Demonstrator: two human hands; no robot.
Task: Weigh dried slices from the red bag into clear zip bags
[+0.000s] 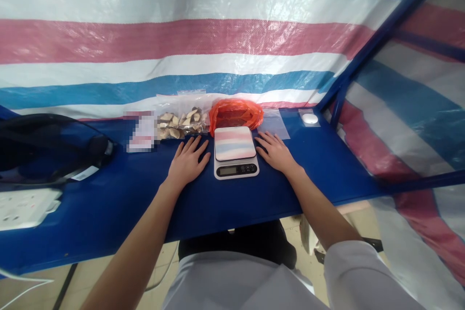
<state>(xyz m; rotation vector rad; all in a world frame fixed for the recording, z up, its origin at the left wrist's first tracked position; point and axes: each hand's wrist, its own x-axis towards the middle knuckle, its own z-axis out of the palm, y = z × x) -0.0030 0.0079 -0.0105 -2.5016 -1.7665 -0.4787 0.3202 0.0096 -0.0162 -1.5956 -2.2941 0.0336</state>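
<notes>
My left hand (pixel 189 161) lies flat on the blue table, fingers spread, left of a digital kitchen scale (pixel 235 152). On the scale's other side rests my right hand (pixel 275 151), also palm down with its fingers apart. Nothing is in either hand. The scale has a shiny plate reflecting the stripes, and a dark display panel at its front. Behind it stands an open orange plastic bag (pixel 236 114) with brown contents I cannot make out. Beyond my left fingertips are clear bags of pale, dark-edged dried slices (pixel 179 123). A flat clear zip bag (pixel 276 123) lies just past my right fingers.
At the left are a black headset-like object (pixel 94 152) and a white power strip (pixel 27 208). A blurred-out paper (pixel 142 133) lies beside the slices. A white oval object (pixel 310 118) sits at the far right. Striped sheeting (pixel 181 38) and a blue frame (pixel 385 29) enclose the table (pixel 119 208).
</notes>
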